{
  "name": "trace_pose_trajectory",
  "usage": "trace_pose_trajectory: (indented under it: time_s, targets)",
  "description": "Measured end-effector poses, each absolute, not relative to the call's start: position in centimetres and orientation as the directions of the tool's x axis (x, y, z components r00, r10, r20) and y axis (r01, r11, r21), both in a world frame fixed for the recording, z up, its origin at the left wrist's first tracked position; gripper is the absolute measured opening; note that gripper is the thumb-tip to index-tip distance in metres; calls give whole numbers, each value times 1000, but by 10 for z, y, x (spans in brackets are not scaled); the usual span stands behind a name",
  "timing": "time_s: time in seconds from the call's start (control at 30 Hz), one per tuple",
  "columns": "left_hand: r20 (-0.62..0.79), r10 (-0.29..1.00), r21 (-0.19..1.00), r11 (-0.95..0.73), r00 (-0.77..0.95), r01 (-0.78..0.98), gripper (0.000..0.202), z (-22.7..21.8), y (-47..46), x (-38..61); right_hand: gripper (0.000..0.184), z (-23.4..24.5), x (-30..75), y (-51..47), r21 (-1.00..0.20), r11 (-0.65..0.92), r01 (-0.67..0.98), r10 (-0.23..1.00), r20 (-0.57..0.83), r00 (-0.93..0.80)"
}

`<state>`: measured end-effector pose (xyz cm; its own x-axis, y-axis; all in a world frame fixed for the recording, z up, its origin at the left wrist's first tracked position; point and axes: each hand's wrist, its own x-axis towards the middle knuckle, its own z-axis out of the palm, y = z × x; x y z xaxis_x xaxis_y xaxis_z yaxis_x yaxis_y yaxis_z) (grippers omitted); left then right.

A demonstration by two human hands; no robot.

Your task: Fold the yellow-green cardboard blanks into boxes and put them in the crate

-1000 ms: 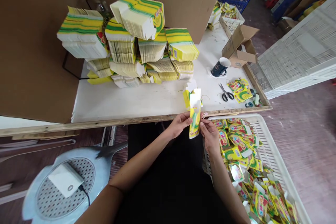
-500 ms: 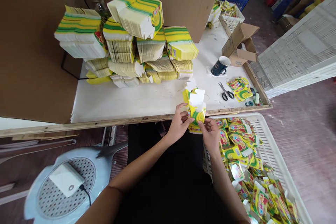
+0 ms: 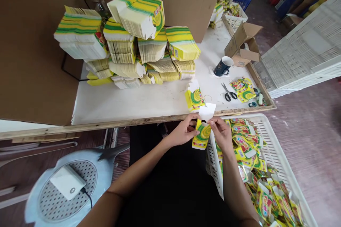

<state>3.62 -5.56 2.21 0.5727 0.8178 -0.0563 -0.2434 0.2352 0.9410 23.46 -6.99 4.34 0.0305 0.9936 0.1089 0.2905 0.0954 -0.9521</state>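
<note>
Between my two hands, just off the table's front edge, is a small yellow and green carton (image 3: pixel 203 135) with its white top flap standing up. My left hand (image 3: pixel 182 131) has its fingers behind the carton's left side and the thumb on its front. At the upper right corner, by the base of the flap, my right hand (image 3: pixel 221 135) pinches the carton. Behind it on the table lies a small pile of similar cartons (image 3: pixel 194 99). To the right and below, a white plastic crate (image 3: pixel 277 145) holds many folded cartons (image 3: pixel 263 202), partly covered by my right forearm.
Bundles of flat cartons (image 3: pixel 151 48) are stacked at the back of the table (image 3: pixel 128 103). Scissors (image 3: pixel 229 94), a dark mug (image 3: pixel 223 66) and an opened cardboard box (image 3: pixel 243 48) stand toward the right. A stool (image 3: pixel 101 177) bearing a white device (image 3: pixel 68 181) is at lower left.
Both hands have moved a little down and right with the carton, away from the pile on the table. My right hand has shifted from the carton's lower right side up to its top corner.
</note>
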Motion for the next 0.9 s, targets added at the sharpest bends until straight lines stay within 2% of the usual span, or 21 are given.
trace_pose_trajectory:
  time_s: [0.07, 0.13, 0.2, 0.3, 0.4, 0.5, 0.63, 0.77, 0.9]
  targets:
    - [-47, 817, 930, 246, 574, -273, 84, 22, -56, 37, 28, 41, 233, -70, -966, 99, 237, 990, 120, 72]
    - [-17, 817, 936, 216, 577, -278, 87, 22, -54, 37, 37, 41, 232, -70, -970, 89, 226, 987, 116, 107]
    - [22, 830, 955, 147, 558, -257, 68, 21, -53, 37, 37, 43, 234, -71, -944, 121, 307, 983, 156, 92]
    - [54, 865, 975, 62, 499, -214, 48, 20, -52, 37, 50, 50, 239, -72, -898, 172, 405, 979, 201, 31]
    - [63, 882, 985, 20, 467, -170, 49, 20, -53, 40, 44, 54, 241, -73, -922, 47, 384, 999, 44, -16]
    - [77, 867, 987, 2, 492, -159, 51, 21, -55, 42, 52, 52, 237, -72, -928, -64, 368, 997, -77, -21]
    - [72, 849, 974, 52, 523, -218, 51, 26, -54, 42, 43, 50, 232, -71, -888, -53, 457, 999, -45, 29]
    - [15, 854, 943, 161, 520, -293, 56, 29, -50, 40, 42, 51, 230, -74, -842, -3, 539, 999, 18, 33]
    - [-37, 864, 940, 200, 503, -275, 58, 29, -53, 44, 34, 48, 230, -77, -825, 35, 565, 994, 85, 63]
